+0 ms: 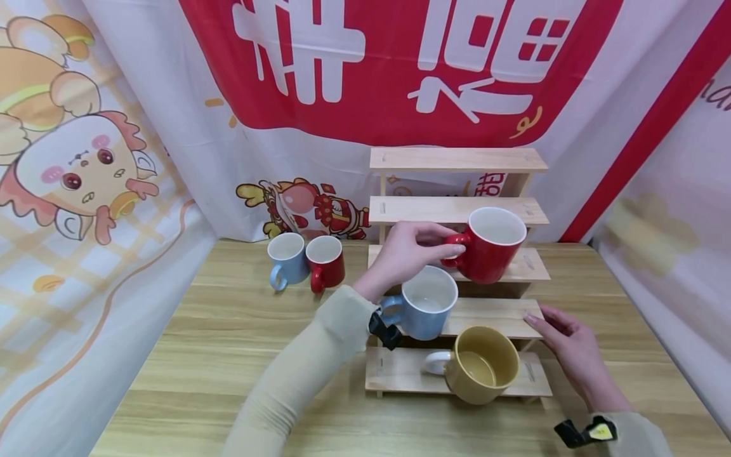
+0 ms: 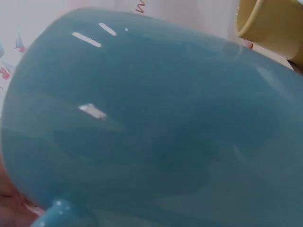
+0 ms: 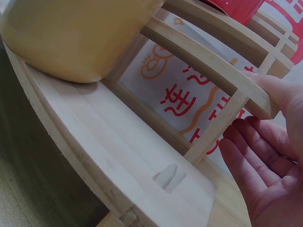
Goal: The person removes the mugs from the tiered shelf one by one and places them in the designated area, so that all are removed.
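Left hand (image 1: 412, 251) holds a red mug (image 1: 495, 255) at the wooden rack (image 1: 493, 317); right hand (image 1: 573, 349) (palm: right-wrist view only) grips its end.

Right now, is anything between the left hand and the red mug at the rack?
Nothing visible: the left hand holds the red mug by its handle. The blue mug on the rack sits lower.

A glossy, rounded blue ceramic mug (image 2: 151, 118) fills most of the left wrist view, white glints on its wall. Its blue handle (image 2: 59, 215) shows beside a sliver of the left hand (image 2: 12, 205); beyond is a cropped, smooth yellow mug (image 2: 278, 30) before whitish fabric (image 2: 194, 16).
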`<state>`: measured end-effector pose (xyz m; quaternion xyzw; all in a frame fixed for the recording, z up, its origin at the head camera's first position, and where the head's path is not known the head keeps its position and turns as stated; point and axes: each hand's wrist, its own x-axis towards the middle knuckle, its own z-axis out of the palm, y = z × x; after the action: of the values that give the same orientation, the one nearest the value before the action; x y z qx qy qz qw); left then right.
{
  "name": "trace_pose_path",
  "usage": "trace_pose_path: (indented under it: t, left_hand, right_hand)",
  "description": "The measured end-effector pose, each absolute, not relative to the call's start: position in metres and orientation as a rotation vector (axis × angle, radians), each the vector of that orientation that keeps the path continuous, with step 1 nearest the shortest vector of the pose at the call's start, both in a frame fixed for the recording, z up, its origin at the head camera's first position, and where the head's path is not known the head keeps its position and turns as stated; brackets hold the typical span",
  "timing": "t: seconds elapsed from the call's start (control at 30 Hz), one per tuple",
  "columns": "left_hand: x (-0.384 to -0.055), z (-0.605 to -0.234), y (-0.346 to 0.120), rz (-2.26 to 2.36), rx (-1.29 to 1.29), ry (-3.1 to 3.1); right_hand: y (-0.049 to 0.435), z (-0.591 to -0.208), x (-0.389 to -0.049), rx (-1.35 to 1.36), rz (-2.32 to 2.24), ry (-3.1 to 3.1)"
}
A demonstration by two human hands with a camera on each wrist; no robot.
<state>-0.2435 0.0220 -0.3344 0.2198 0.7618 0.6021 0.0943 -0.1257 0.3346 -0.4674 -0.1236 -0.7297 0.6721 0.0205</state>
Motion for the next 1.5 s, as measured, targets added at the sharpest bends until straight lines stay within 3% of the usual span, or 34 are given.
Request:
trace_pose_path:
  t: [0.77,1.5]
  left_hand:
    - [-0.2399,-0.3355,0.0301,1.771,0.607,2.345]
    - [-0.2388,-0.3317,0.0224,2.097,0.645,2.176]
  right_hand:
    - [0.333,-0.4702,-0.1248,-0.38,2.133,-2.23]
    - [0.3355,-0.4697,-0.1275,-0.403,2.039,-2.33]
